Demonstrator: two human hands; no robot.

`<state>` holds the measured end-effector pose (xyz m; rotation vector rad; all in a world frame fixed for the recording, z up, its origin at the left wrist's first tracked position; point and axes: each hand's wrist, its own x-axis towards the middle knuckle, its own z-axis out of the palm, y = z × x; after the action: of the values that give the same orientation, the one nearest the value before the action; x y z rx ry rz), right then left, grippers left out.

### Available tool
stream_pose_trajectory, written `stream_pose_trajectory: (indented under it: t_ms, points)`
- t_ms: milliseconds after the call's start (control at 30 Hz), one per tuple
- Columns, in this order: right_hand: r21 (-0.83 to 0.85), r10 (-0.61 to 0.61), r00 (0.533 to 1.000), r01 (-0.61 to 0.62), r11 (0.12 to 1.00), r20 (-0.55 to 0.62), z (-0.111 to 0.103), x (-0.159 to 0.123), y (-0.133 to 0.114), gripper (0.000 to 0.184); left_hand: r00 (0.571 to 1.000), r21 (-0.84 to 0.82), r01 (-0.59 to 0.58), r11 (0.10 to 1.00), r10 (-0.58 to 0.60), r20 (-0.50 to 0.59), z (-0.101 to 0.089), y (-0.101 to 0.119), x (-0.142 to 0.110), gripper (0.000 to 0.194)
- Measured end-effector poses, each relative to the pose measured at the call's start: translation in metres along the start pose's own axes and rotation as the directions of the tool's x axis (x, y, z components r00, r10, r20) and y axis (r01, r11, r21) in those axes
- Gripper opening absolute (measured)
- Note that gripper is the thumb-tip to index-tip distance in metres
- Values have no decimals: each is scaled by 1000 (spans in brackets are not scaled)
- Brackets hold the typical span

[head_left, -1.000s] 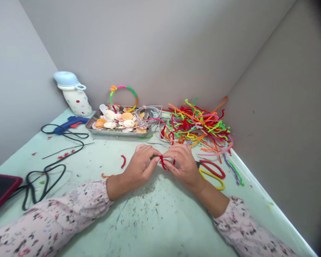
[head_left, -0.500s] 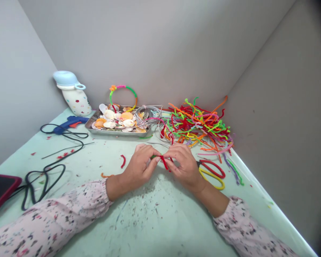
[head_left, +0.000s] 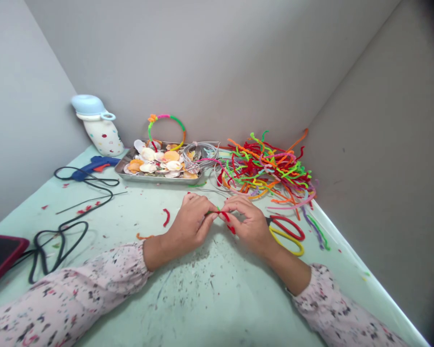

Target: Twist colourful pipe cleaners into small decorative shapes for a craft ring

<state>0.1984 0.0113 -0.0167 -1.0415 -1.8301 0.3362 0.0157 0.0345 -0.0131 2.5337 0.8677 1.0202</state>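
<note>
Over the middle of the table, my left hand (head_left: 191, 219) and my right hand (head_left: 249, 222) meet fingertip to fingertip. Between them is a red pipe cleaner (head_left: 228, 220), pinched by my right thumb and fingers, its short end pointing down across them. My left thumb and forefinger pinch a piece with a bit of green showing at the tips; most of it is hidden by the fingers. Beside my right wrist lie scissors (head_left: 287, 230) with red and yellow handles, their blades behind the hand. A short red pipe cleaner piece (head_left: 166, 218) lies left of my left hand.
A metal tray (head_left: 159, 180) of seashells stands at the back, with a colourful pipe cleaner ring (head_left: 171, 117) upright on it. Pipe cleaners (head_left: 271, 166) and grey wire coils (head_left: 202, 153) lie to its right. Leftward are a blue glue gun (head_left: 90, 167), black cord (head_left: 63, 226), bottle (head_left: 103, 135) and red-edged device (head_left: 2, 260).
The red end between my fingers has swung down and to the right, toward my right thumb. A red strand that stood above my right hand no longer shows there.
</note>
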Motion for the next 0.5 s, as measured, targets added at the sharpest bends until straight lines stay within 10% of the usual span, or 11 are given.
stream_pose_trajectory:
  t_ms: [500]
  points:
    - [27, 61, 997, -62, 998, 52, -2, 0, -1, 6, 1000, 24, -20, 1000, 20, 1, 0, 0, 0, 14]
